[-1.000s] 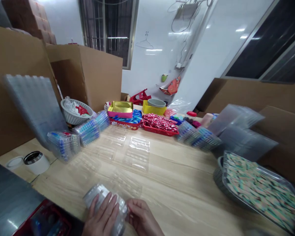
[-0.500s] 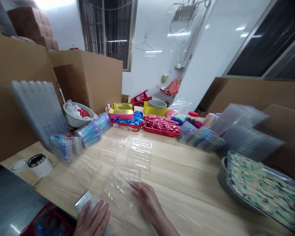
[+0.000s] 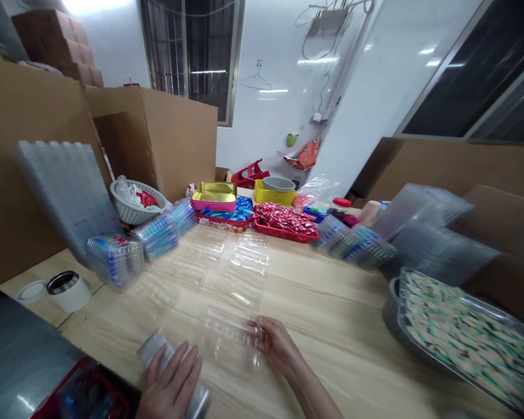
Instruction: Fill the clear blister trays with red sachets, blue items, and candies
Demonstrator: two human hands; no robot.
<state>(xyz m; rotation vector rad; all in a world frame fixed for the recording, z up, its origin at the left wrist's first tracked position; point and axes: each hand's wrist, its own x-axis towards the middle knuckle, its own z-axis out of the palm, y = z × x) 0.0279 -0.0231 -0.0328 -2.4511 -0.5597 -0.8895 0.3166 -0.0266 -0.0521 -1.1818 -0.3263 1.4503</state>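
My left hand (image 3: 172, 384) lies at the near table edge with fingers wrapped over a stack of clear plastic trays (image 3: 155, 349). My right hand (image 3: 276, 342) rests a little further out on the wooden table (image 3: 332, 326), its fingers pinching the right edge of a single clear plastic tray (image 3: 229, 340) that lies flat. Two more clear trays (image 3: 247, 270) lie flat beyond it toward the middle of the table.
Packed clear boxes (image 3: 133, 247) stand at the left, more packed boxes (image 3: 353, 241) at the right. A white cup (image 3: 67, 289), a white basket (image 3: 135, 203), a red tray of sweets (image 3: 283, 221), a gold tin (image 3: 213, 195) and a metal tray of wrapped pieces (image 3: 463, 334) ring the table. Cardboard boxes (image 3: 157, 134) stand behind.
My right hand left the stack and moved forward and right with one clear tray, laying it flat on the table. My left hand stayed on the stack.
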